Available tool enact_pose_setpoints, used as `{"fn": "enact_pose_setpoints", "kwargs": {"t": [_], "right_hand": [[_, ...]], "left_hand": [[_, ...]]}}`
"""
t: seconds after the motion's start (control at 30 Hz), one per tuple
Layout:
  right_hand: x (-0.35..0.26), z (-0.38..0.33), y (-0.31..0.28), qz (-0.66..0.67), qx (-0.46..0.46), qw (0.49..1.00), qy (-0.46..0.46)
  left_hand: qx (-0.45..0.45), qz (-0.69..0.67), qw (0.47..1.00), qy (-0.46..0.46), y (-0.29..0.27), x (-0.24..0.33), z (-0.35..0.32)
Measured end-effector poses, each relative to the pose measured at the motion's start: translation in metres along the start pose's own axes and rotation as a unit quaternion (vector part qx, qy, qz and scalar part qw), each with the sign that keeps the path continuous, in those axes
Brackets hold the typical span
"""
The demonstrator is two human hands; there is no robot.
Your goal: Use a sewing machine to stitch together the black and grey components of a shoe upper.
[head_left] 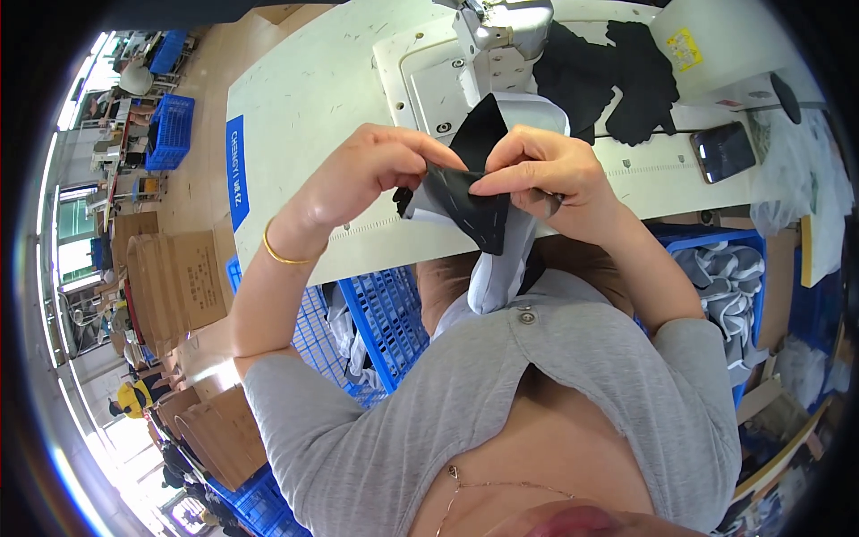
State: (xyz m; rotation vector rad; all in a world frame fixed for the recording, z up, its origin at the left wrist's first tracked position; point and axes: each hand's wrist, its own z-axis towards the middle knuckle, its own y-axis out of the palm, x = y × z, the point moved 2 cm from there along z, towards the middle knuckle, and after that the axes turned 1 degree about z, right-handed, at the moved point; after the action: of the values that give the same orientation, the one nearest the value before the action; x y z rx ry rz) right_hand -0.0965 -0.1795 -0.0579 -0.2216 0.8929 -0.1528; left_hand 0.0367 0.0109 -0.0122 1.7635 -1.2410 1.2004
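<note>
Both my hands meet over the near edge of the white sewing table, holding up a black fabric piece. My left hand pinches its upper left edge, forefinger stretched along the cloth. Thumb and forefinger of my right hand pinch the same edge on the right. A small dark object shows under my right fingers; its kind is unclear. Grey-white fabric hangs below the black cloth to my lap. Beyond my hands stands the sewing machine, with a black flap of cloth near it.
Black cut pieces lie right of the machine, and a phone lies near the table's right end. Blue crates stand below: one left of my lap, another at right with grey-white pieces. Cardboard boxes stand at left.
</note>
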Motion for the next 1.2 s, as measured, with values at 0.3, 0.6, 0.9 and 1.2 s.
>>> {"fn": "enact_pose_setpoints", "kwargs": {"t": [0.3, 0.6, 0.9, 1.2], "right_hand": [[-0.005, 0.003, 0.000, -0.117, -0.027, 0.989, -0.087], [-0.002, 0.008, -0.006, -0.104, -0.055, 0.991, 0.057], [-0.004, 0.009, -0.005, -0.126, -0.048, 0.990, 0.034], [-0.017, 0.008, -0.009, -0.152, 0.048, 0.982, 0.096]], "left_hand": [[-0.074, 0.214, 0.972, -0.058, 0.007, 0.027, 0.008], [0.012, 0.354, 0.934, 0.038, 0.026, 0.035, -0.002], [0.061, 0.383, 0.917, 0.097, 0.026, 0.032, -0.002], [0.145, 0.185, 0.968, 0.085, 0.005, 0.017, 0.006]]}}
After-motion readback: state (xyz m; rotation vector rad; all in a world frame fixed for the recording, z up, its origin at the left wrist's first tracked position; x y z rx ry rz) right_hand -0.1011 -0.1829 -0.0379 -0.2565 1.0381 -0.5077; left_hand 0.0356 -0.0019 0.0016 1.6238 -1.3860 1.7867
